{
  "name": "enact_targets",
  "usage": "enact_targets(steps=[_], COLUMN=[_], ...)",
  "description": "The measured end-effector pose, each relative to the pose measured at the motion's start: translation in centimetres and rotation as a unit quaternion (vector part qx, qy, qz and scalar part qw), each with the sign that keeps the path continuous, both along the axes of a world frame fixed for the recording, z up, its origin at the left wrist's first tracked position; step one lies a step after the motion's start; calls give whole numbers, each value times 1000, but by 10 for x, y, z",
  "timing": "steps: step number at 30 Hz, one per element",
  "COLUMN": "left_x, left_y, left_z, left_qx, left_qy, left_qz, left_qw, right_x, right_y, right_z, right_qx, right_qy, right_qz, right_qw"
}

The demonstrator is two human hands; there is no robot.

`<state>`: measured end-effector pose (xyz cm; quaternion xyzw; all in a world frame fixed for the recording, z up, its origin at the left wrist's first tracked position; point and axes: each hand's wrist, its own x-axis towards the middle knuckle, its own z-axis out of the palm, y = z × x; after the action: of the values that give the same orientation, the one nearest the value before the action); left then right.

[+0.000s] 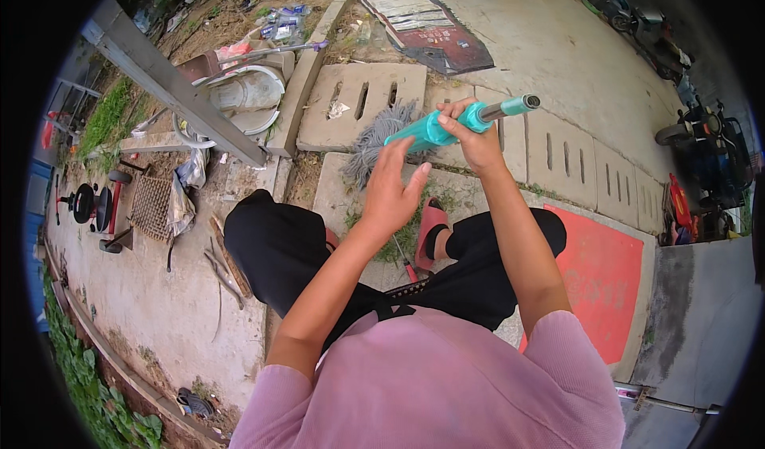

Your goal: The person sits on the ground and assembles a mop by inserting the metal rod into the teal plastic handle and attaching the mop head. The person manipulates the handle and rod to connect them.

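A mop is held out in front of my knees, its turquoise plastic sleeve (426,133) leading to a metal pole end (510,106) with a turquoise tip at the right. Grey mop strands (374,148) spread over the concrete slabs behind the sleeve's left end. My right hand (476,137) wraps round the turquoise part near the metal pole. My left hand (392,194) is open, thumb apart and fingers stretched out, the fingertips at the sleeve's lower left end; whether they press on it I cannot tell. Between my feet lies a red-handled tool (410,271), partly hidden.
Slotted concrete drain covers (567,158) run across in front. A red mat (598,278) lies at the right, a dark worn mat (434,31) farther off. Left stand a metal post (175,82) and a small cart (103,210). Parked motorbikes (709,150) line the right side.
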<state>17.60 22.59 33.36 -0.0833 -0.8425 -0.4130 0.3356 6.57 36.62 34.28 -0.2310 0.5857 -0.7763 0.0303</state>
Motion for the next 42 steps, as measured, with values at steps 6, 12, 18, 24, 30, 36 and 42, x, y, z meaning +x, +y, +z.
enact_targets(steps=[6, 12, 18, 24, 30, 36, 42], left_x=[-6, 14, 24, 35, 96, 108, 111], left_y=[17, -4, -8, 15, 32, 31, 23], left_z=[118, 130, 47, -33, -87, -92, -86], left_qx=[161, 194, 27, 43, -54, -118, -166], left_qy=[21, 84, 103, -15, -88, -99, -108], left_qz=[-100, -175, -215, -215, -259, -244, -96], left_qw=[982, 961, 971, 976, 960, 957, 975], right_x=[21, 13, 27, 52, 100, 116, 129], right_y=[-69, -76, -58, -23, -18, -20, -38], right_z=[-28, 24, 4, -145, -182, -171, -158], right_qx=[-5, 120, 258, 215, -258, -89, 49], right_qy=[-13, 306, 433, -45, -565, -610, -599], right_qz=[32, 16, -99, -131, 88, 85, 21], right_qw=[999, 944, 858, 967, 779, 783, 799])
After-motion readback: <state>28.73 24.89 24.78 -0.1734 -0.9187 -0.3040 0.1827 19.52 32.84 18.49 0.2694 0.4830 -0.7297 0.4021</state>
